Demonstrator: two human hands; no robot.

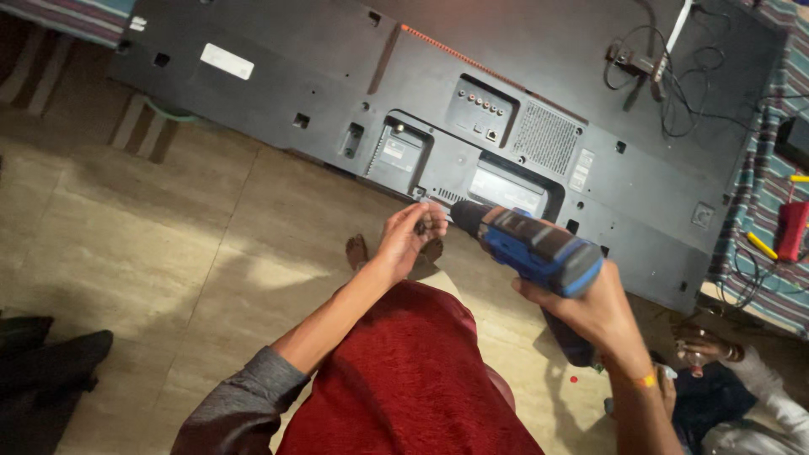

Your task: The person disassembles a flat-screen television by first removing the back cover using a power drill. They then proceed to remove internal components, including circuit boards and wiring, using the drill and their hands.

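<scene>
A large flat television lies face down, its dark grey back panel up, with ports and a vent grille near the middle. My right hand grips a blue and black cordless drill, its nose pointing left toward the panel's lower edge. My left hand is at the drill's tip, fingers pinched around a small dark part, probably a screw or bit. Both hands hover just below the panel's edge, above the floor.
Loose black cables and a white strip lie on the panel's far right. A striped cloth at right carries a red tool and yellow-handled tools. Another person sits at the lower right. Beige tiled floor spreads left.
</scene>
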